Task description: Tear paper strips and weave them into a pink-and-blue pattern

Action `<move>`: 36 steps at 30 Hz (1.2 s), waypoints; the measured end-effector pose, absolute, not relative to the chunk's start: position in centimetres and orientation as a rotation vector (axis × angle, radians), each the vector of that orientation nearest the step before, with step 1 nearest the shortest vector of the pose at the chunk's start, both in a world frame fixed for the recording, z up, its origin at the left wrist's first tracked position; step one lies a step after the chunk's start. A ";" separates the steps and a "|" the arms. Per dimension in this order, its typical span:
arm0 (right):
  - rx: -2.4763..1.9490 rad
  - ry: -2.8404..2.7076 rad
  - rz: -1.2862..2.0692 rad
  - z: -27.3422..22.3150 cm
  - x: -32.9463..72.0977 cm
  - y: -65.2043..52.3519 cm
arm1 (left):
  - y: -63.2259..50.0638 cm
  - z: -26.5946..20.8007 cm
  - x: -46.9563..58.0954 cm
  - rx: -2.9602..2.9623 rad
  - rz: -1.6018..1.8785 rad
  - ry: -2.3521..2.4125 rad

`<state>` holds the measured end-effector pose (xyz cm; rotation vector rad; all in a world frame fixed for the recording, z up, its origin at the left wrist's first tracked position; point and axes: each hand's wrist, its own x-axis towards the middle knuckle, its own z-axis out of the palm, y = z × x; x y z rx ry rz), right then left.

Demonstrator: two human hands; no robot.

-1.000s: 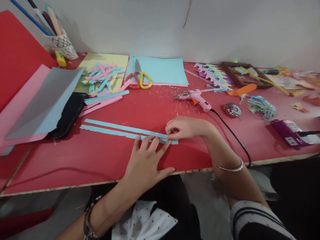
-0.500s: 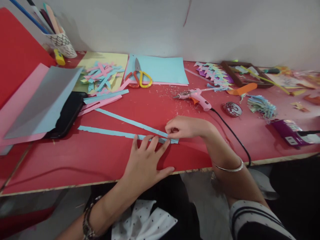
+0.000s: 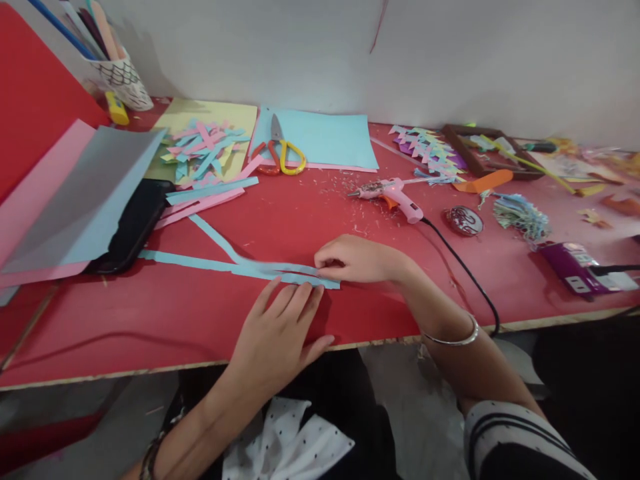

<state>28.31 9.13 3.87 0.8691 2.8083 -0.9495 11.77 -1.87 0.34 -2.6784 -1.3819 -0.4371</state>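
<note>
Two blue paper strips (image 3: 185,261) lie mid-frame on the table (image 3: 150,300). Left hand (image 3: 275,327) open, flat, fingertips at the lower one; right hand (image 3: 350,259) pinching the upper near its right end. Probably positioning step; next move needs steady left-hand pressure.

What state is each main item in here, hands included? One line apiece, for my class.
Left hand: open, fingertips at the lower blue strip
Right hand: curled, pinching the upper blue strip near its right end
Upper blue strip: bent, partly blurred
Lower blue strip: nearly straight
Scissors: blades look closed
Glue gun: lying on its side
Paper strip pile: loosely heaped
Patterned cup: filled
</note>
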 end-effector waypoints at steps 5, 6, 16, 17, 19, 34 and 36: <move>0.886 2.832 -0.902 4.0 28.6 8.5 | -2.1 0.4 12.8 -2.699 -0.396 -1.486; 0.903 2.838 -0.884 4.0 28.7 8.3 | -2.0 0.3 12.9 -2.700 -0.398 -1.492; 0.941 2.846 -0.780 3.6 28.6 7.8 | -2.1 -0.1 13.3 -2.644 -0.421 -1.527; 0.943 2.845 -0.765 3.6 28.6 7.8 | -2.1 0.0 13.3 -2.643 -0.420 -1.530; 0.957 2.844 -0.722 3.4 28.6 7.7 | -2.2 -0.1 13.4 -2.644 -0.419 -1.539; 1.042 2.881 -0.781 3.0 29.0 7.4 | -2.5 -0.8 13.4 -2.663 -0.493 -1.543; 1.005 2.872 -0.818 3.2 29.0 7.6 | -2.5 -0.8 13.4 -2.656 -0.509 -1.533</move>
